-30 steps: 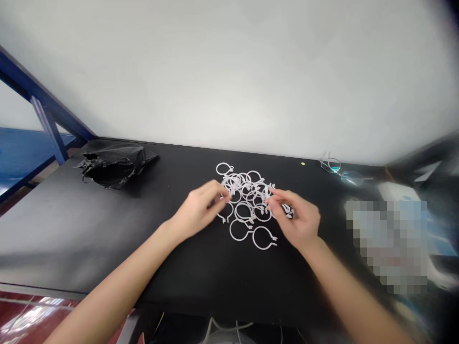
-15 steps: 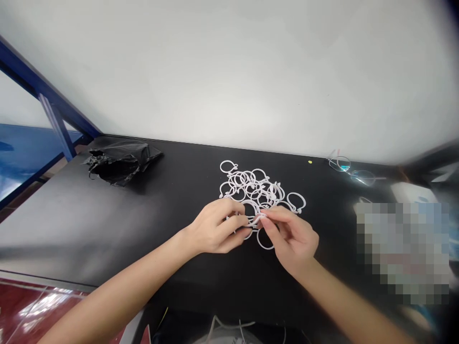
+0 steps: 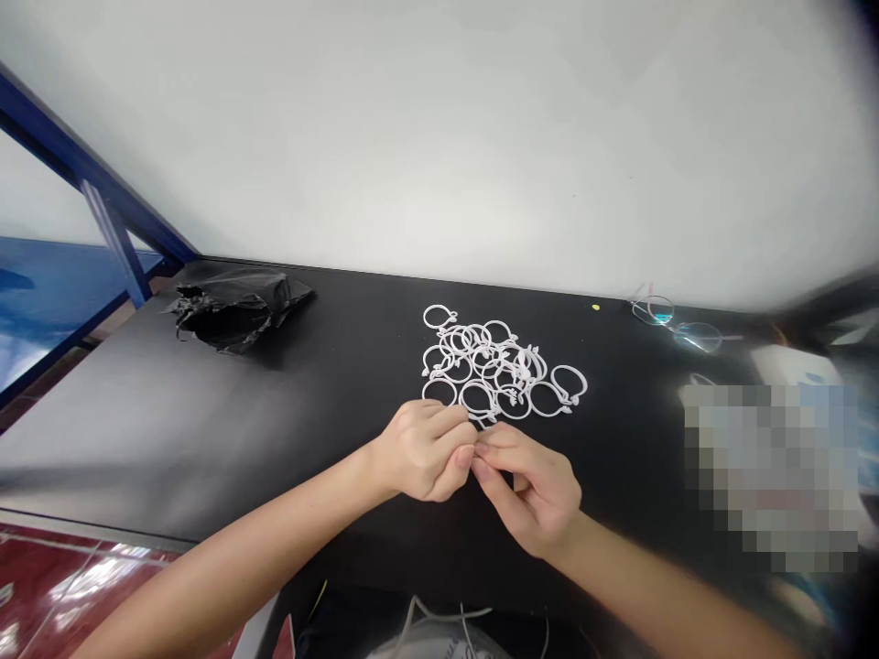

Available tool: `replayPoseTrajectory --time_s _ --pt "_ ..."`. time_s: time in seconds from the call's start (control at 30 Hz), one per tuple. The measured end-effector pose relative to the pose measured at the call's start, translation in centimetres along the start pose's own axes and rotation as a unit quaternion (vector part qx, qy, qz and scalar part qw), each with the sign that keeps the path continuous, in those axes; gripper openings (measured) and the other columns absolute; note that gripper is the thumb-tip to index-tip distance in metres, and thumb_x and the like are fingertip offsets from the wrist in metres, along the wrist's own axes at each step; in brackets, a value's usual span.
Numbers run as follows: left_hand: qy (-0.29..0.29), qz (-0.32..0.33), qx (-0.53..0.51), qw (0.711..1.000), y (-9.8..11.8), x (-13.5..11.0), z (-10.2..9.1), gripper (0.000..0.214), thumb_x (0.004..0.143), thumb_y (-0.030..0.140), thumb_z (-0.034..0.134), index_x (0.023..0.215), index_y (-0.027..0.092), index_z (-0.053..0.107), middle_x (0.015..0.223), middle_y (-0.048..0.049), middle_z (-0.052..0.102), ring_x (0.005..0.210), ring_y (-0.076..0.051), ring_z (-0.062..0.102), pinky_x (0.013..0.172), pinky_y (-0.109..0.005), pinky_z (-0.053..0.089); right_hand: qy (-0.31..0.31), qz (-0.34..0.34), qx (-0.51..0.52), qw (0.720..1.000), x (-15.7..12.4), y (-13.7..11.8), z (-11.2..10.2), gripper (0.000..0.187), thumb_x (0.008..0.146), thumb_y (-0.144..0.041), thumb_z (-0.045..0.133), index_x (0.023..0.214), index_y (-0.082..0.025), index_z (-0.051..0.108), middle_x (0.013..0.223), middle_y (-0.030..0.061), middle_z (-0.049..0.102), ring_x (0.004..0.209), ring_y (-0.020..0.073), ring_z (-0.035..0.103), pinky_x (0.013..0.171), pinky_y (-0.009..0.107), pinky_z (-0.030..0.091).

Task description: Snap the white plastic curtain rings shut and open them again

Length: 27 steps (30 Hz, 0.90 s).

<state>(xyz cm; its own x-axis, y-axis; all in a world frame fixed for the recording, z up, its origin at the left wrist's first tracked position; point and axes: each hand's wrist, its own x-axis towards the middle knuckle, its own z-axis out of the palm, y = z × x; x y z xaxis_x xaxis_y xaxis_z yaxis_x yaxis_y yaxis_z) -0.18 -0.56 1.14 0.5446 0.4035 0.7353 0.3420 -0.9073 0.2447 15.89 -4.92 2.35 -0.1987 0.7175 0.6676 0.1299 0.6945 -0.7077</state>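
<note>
On the black worktop (image 3: 350, 384), a loose heap of white plastic split rings (image 3: 495, 364) with clasp ends is spread just beyond the hands, toward the wall (image 3: 439, 146). The heap is stretched more sideways than in depth, its long axis slanted from a far-left ring (image 3: 453, 318), set slightly apart, to a rightmost ring (image 3: 575, 400) lying less deep. By a small margin, the left hand (image 3: 429, 453) is the nearer: the front-left ring (image 3: 439, 380) is partly covered by its knuckles in this view, though touching cannot be confirmed. Its fingers are curled into a loose fist. The index finger and thumb of the right hand (image 3: 526, 485) are brought together against the left hand's thumb side. Whether a ring is gripped there cannot be told, since the meeting place is hidden. Well to the left, a torn black plastic bag (image 3: 265, 291) is seen; to the right, eyeglasses (image 3: 656, 313) are laid near the wall.
</note>
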Motion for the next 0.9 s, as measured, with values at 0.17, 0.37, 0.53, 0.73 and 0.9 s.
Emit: replayPoseTrajectory --time_s 0.17,0.37,0.53,0.73,0.9 --pt "-0.034 -0.190 0.125 0.973 -3.8 0.4 -2.6 0.033 0.099 0.024 0.029 0.075 0.019 0.051 0.069 -0.0042 0.056 0.065 -0.016 0.051 0.061 -0.029 0.040 -0.013 0.056 -0.088 0.994 0.8 2.1 -1.2 0.017 0.088 -0.013 0.059 0.102 -0.020 0.065 0.078 0.0031 0.069 0.069 0.0170 0.065 0.065 0.032 0.055" --pt "-0.100 -0.364 0.212 0.901 -9.4 -1.9 -4.4 0.027 0.099 0.031 0.034 0.082 0.018 0.050 0.081 -0.0069 0.052 0.077 -0.022 0.052 0.075 -0.035 0.045 -0.278 0.024 -0.225 0.933 1.5 3.1 -2.7 0.013 0.078 -0.027 0.076 0.081 -0.020 0.066 0.075 0.0011 0.062 0.078 0.0183 0.055 0.076 0.036 0.047" --pt "-0.133 -0.374 0.263 0.879 -10.3 -3.2 -4.1 0.024 0.097 0.033 0.039 0.090 0.016 0.055 0.098 -0.0129 0.056 0.089 -0.028 0.053 0.080 -0.043 0.045 -0.310 0.003 -0.226 0.924 1.3 2.4 -2.3 0.017 0.088 -0.015 0.063 0.072 -0.020 0.062 0.080 0.0013 0.062 0.084 0.0173 0.054 0.082 0.036 0.044" --pt "-0.038 -0.333 0.214 0.917 -6.3 -0.8 -3.8 0.021 0.097 0.033 0.042 0.102 0.018 0.056 0.111 -0.0129 0.060 0.105 -0.028 0.053 0.091 -0.045 0.041 -0.171 -0.025 -0.168 0.970 1.5 2.7 -2.1 0.018 0.089 -0.015 0.062 0.072 -0.021 0.062 0.066 -0.0011 0.058 0.071 0.0154 0.053 0.072 0.034 0.045" --pt "-0.111 -0.375 -0.186 0.901 -0.1 1.2 -1.9 0.033 0.099 0.038 0.040 0.123 0.016 0.046 0.066 0.0040 0.054 0.053 -0.011 0.048 0.055 -0.024 0.041 -0.124 -0.091 -0.251 0.956 1.5 2.3 -1.8 0.018 0.085 -0.008 0.065 0.075 -0.023 0.066 0.066 -0.0012 0.063 0.075 0.0173 0.055 0.072 0.037 0.044"
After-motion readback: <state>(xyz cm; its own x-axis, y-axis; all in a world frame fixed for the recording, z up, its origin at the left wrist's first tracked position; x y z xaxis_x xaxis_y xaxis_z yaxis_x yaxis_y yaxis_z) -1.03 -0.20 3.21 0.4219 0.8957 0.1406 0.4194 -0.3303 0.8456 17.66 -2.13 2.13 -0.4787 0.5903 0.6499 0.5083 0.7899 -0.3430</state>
